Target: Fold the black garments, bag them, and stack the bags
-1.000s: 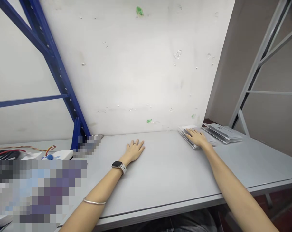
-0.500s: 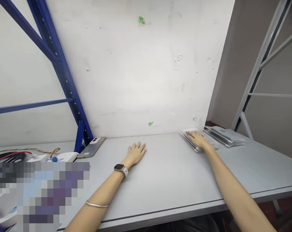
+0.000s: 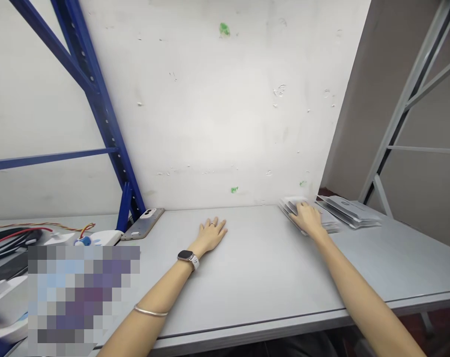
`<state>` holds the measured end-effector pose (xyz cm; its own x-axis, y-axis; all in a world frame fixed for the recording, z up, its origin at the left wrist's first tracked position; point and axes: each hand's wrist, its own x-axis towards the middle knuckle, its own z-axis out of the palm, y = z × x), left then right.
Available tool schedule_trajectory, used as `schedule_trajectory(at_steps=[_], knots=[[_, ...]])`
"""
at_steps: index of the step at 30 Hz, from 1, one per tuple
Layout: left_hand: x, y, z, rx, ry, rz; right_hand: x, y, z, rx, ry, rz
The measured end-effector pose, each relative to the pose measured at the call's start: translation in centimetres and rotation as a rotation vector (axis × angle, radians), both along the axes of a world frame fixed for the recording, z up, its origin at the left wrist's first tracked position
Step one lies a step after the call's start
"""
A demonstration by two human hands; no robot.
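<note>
Honestly, left hand (image 3: 212, 235) is flat, fingers spread; right hand (image 3: 308, 219) is on the left packet stack (image 3: 331, 224), can't tell if gripping. Keep those fanned edges together.

Left hand (image 3: 212, 236): lies flat, palm down, fingers (image 3: 221, 226) fanned.
Left forearm (image 3: 156, 297): extends forward, slanting inward toward the right.
Right hand (image 3: 308, 218): arches palm down, fingers bent, thumb (image 3: 295, 218) out leftward, grip hard to tell.
Right forearm (image 3: 353, 287): extends forward, slanting inward toward the left.
</note>
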<state>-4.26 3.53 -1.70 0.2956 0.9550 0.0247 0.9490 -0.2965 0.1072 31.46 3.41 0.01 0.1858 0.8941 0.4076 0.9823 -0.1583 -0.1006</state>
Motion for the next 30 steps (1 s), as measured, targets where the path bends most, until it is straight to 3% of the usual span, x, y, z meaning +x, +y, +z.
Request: schedule_trajectory(at_steps=[3, 6, 15, 19, 22, 26, 30], knots=[[0.0, 0.1, -0.1, 0.008, -0.002, -0.005, -1.6, -0.3, -0.5, -0.023, -0.033, -0.096], [-0.1, 0.3, -0.3, 0.017, 0.002, -0.006, -2.2, -0.5, -0.6, -0.032, -0.046, -0.106], [-0.1, 0.1, -0.4, 0.06, -0.051, -0.004, -4.0, -0.8, -0.2, 0.024, -0.115, 0.031], [0.4, -0.1, -0.1, 0.27, -0.048, -0.104, -7.3, -1.8, -0.1, 0.061, -0.135, 0.219], [0.7, -0.3, 0.0, 0.359, -0.055, -0.212, -10.5, -2.8, -0.6, 0.062, -0.128, 0.448], [0.9, -0.6, 0.2, 0.319, -0.077, -0.405, -13.1, -3.6, -1.8, 0.034, -0.097, 0.809], [0.9, -0.9, 0.7, 0.219, -0.108, -0.584, -12.8, -3.5, -2.2, 0.045, 0.042, 0.997]])
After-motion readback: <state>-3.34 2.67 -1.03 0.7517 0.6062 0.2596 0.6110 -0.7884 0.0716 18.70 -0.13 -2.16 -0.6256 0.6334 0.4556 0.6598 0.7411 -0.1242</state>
